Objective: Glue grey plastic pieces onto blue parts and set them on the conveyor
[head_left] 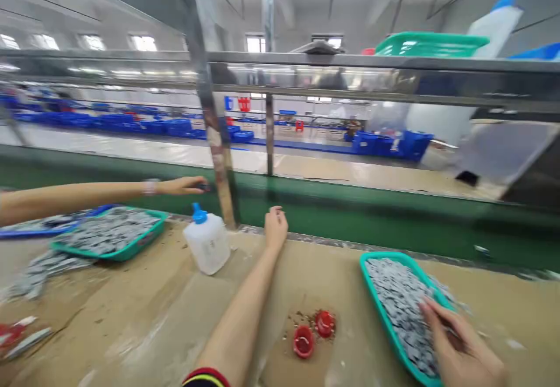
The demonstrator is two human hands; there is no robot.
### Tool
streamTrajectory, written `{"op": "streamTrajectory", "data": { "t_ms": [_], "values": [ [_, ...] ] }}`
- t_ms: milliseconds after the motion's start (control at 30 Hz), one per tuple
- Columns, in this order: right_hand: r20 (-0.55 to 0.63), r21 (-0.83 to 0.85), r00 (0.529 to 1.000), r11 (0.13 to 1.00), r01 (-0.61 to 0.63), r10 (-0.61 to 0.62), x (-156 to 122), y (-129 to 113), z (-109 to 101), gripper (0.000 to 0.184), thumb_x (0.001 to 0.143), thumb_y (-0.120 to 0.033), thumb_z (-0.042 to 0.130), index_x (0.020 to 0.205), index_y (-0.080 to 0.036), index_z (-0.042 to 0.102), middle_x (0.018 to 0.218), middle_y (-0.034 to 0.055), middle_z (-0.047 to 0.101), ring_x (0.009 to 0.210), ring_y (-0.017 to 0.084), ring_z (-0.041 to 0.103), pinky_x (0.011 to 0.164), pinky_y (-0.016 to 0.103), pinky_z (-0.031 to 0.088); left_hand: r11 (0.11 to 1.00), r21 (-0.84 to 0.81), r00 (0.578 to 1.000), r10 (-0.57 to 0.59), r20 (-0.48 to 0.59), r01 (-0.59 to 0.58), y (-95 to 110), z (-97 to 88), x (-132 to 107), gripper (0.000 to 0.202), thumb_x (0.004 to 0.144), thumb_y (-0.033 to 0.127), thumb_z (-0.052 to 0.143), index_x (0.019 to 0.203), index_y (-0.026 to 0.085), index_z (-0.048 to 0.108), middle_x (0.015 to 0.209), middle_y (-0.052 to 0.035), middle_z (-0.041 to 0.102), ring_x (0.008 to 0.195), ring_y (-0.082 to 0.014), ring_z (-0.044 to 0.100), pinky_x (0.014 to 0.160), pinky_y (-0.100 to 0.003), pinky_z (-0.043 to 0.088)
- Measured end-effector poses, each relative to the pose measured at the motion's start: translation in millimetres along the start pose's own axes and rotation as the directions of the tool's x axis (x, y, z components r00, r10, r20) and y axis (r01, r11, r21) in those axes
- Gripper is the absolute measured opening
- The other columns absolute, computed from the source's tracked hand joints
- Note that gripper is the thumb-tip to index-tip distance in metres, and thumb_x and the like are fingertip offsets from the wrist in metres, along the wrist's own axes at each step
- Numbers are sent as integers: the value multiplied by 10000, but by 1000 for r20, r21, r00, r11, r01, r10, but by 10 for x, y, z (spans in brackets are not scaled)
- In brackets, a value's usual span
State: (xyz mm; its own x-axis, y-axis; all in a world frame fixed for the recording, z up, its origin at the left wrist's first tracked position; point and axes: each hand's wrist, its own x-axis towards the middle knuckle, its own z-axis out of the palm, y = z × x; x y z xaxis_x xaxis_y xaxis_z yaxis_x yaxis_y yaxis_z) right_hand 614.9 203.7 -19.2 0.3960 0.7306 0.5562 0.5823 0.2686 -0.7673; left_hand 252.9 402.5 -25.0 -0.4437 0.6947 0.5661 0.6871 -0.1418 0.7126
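My right hand rests in a teal tray heaped with small grey flat pieces, its fingers down among them. Whatever those fingers touch is hard to make out. My left hand lies curled at the far edge of the tan-covered table, near a white plastic bottle with a blue cap. Two red cups sit between my arms among brown specks. Another person's hand reaches in from the left, above a second teal tray of grey pieces.
Spilled grey pieces and red-and-white scraps lie at the left. A green conveyor belt runs along the table's far edge, crossed by a metal post. Blue crates stand beyond it.
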Motion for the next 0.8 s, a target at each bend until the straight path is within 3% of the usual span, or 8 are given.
{"op": "streamTrajectory", "data": {
  "t_ms": [133,300,433,533,633,700,767,800],
  "values": [
    [21,38,1000,999,11,-12,112,-85,50,242,824,-443,629,871,-226,725,951,55,710,859,224,656,644,263,544,993,-80,995,-93,-33,90,-26,16,162,209,830,190,439,1013,190,538,856,-81,681,804,-242,630,799,-393,465],
    [-32,38,999,999,-14,15,160,-216,69,195,836,-386,635,913,-223,711,879,40,701,744,179,631,621,253,523,987,-101,990,-133,-51,127,-27,34,248,198,785,260,512,971,204,550,837,-59,682,763,-236,639,789,-394,481],
    [25,66,1000,998,1,-2,127,-301,49,182,858,-365,610,880,-210,703,853,42,692,686,163,604,604,257,507,991,-93,993,-106,-43,101,54,29,186,205,791,263,484,973,192,545,874,-75,672,834,-227,639,804,-377,498],
    [46,50,999,999,-1,-2,115,-295,45,190,857,-365,608,883,-202,702,834,43,691,611,146,570,557,250,493,995,-98,1000,-19,19,21,227,-63,100,183,782,232,454,923,188,562,889,-77,668,878,-215,633,783,-341,516],
    [39,43,999,999,5,-6,134,-358,-21,205,855,-371,602,879,-193,702,826,51,693,633,154,586,554,247,495,987,-116,984,122,131,-107,580,-325,-4,184,753,194,446,855,200,599,894,-52,673,871,-201,632,783,-320,519],
    [53,73,998,997,34,-38,157,-568,-142,197,861,-360,591,855,-194,698,812,51,695,650,160,608,558,244,503,970,-135,949,228,219,-201,903,-624,-125,214,754,177,429,831,215,625,894,-24,680,851,-188,636,777,-307,519],
    [168,164,969,975,151,-179,160,-937,-328,162,872,-305,574,806,-213,689,767,35,692,633,156,624,563,233,515,948,-141,901,315,299,-284,1234,-1008,-343,217,764,182,441,806,238,647,843,1,681,825,-185,638,782,-308,515],
    [268,234,918,944,231,-291,141,-1154,-434,139,869,-269,573,791,-229,682,743,24,689,624,154,630,562,227,522,935,-141,873,355,335,-326,1379,-1214,-499,212,780,191,448,806,249,649,840,2,680,821,-191,638,780,-318,515]
  ]
}}
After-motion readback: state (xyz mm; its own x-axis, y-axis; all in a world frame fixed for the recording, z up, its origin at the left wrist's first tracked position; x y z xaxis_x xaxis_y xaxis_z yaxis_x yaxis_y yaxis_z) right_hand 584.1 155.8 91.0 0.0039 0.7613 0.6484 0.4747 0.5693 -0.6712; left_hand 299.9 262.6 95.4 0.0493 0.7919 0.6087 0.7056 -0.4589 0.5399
